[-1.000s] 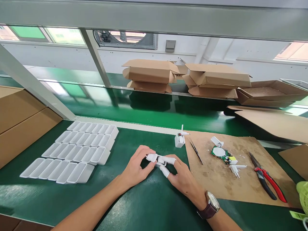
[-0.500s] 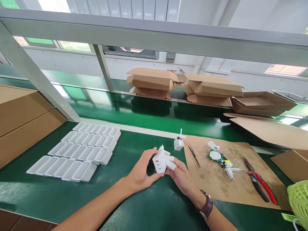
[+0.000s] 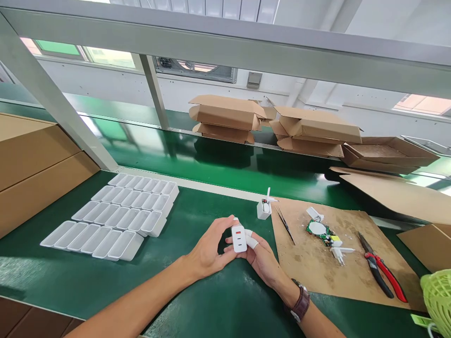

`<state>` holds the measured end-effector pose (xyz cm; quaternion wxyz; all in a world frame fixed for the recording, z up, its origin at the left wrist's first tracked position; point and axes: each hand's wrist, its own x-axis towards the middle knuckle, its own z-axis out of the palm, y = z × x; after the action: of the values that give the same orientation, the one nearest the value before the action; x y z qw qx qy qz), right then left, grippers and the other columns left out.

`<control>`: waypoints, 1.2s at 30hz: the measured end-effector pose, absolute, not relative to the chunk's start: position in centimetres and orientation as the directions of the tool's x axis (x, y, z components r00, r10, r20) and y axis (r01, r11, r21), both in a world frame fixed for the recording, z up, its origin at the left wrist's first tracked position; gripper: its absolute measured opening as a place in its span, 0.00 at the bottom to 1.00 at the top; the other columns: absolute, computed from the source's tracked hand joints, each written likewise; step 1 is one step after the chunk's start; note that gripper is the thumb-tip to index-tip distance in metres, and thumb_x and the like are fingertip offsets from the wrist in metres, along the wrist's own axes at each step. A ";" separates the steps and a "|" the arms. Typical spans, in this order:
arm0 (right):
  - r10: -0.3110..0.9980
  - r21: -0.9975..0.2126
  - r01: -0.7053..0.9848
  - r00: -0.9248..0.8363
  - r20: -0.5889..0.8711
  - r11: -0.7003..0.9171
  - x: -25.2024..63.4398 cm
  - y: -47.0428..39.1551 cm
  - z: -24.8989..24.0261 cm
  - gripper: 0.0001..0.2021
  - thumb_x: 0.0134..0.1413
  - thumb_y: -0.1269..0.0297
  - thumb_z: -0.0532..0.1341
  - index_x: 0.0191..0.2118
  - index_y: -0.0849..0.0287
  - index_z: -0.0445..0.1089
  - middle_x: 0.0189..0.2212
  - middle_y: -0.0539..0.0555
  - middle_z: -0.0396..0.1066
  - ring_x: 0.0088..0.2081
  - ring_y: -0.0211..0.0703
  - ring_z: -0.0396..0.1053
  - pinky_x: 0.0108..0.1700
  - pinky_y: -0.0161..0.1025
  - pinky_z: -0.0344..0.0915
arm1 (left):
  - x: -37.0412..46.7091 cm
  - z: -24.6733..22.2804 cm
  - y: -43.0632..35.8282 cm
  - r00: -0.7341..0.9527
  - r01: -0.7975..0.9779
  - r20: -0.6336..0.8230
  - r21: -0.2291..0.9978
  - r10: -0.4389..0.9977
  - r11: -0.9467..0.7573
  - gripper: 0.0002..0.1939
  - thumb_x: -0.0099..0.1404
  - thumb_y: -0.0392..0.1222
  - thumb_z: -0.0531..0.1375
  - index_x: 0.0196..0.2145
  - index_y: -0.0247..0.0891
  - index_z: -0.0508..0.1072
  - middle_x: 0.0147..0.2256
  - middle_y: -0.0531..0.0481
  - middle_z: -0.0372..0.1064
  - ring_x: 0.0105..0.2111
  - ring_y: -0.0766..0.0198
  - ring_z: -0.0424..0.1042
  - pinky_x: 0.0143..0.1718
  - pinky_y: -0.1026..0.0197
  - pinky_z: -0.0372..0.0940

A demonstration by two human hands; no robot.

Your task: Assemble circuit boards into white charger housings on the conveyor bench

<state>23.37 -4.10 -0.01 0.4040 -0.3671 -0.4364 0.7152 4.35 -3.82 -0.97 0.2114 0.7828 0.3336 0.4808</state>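
A white USB wall charger (image 3: 239, 239) is held between both hands, its port face turned towards me with one red port above two dark slots. My left hand (image 3: 208, 249) grips it from the left, thumb low and fingers at the top. From the right, my right hand (image 3: 262, 258) closes on it, white covers on two of its fingertips. Past the hands stands an open white charger housing (image 3: 264, 210) with parts sticking out of its top. Tweezers (image 3: 286, 226) lie to the right of that housing. The charger's back is hidden.
Rows of white empty housings (image 3: 116, 218) stand at left. On a brown cardboard sheet (image 3: 303, 277) lie a green circuit board (image 3: 319, 229), a white plug piece (image 3: 338, 253) and red-black pliers (image 3: 382, 267). Cardboard boxes (image 3: 225, 112) sit behind; a green basket (image 3: 439, 295) is at right.
The charger has been turned in my hands, so its port face now points more squarely at me. Both hands stay on it. The camera view has shifted slightly.
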 end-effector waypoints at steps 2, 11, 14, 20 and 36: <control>0.902 -0.930 -0.245 -0.401 -0.160 -0.274 23.4 -4.1 0.0 0.26 0.61 0.41 0.62 0.54 0.58 0.74 0.41 0.61 0.80 0.45 0.58 0.80 0.51 0.59 0.76 | 4.4 -1.0 -3.8 0.323 0.318 0.606 0.654 0.727 -0.687 0.42 0.68 0.39 0.63 0.72 0.49 0.44 0.59 0.38 0.68 0.57 0.50 0.71 0.57 0.43 0.69; 0.957 -0.977 0.044 -0.214 0.194 0.208 24.1 -4.3 1.4 0.18 0.70 0.48 0.56 0.56 0.50 0.73 0.51 0.57 0.77 0.52 0.51 0.76 0.57 0.54 0.75 | 3.7 -1.5 -2.9 0.180 0.577 0.447 0.674 0.876 -0.462 0.38 0.63 0.38 0.65 0.68 0.45 0.57 0.53 0.40 0.70 0.53 0.46 0.70 0.54 0.39 0.69; 0.940 -0.926 0.195 0.055 0.338 0.322 25.4 -3.3 0.6 0.17 0.71 0.53 0.55 0.58 0.53 0.71 0.51 0.59 0.76 0.50 0.49 0.76 0.59 0.54 0.72 | 3.7 -1.9 -1.6 0.116 0.525 0.375 0.763 0.920 -0.377 0.37 0.62 0.41 0.67 0.66 0.45 0.59 0.52 0.43 0.70 0.47 0.53 0.73 0.53 0.43 0.71; 0.929 -0.939 0.235 0.214 0.301 0.250 28.2 0.3 -2.5 0.27 0.65 0.57 0.56 0.67 0.58 0.57 0.62 0.68 0.66 0.59 0.55 0.71 0.62 0.62 0.68 | 6.9 -1.7 3.1 0.123 0.347 0.262 0.892 0.957 -0.289 0.38 0.58 0.44 0.69 0.63 0.43 0.61 0.54 0.42 0.71 0.42 0.58 0.77 0.51 0.45 0.74; 0.763 -0.633 0.565 0.009 0.646 0.529 27.2 -2.1 -0.2 0.22 0.66 0.66 0.54 0.65 0.55 0.61 0.57 0.63 0.71 0.58 0.57 0.71 0.59 0.62 0.72 | 2.6 3.0 -0.7 0.188 0.638 0.436 0.627 0.880 -0.447 0.30 0.67 0.42 0.63 0.64 0.46 0.61 0.61 0.41 0.66 0.58 0.51 0.70 0.58 0.43 0.70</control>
<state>27.19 -2.07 -0.19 0.5274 -0.4759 -0.6976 0.0938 2.58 -0.69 3.02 0.1546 0.7550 0.5028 0.3915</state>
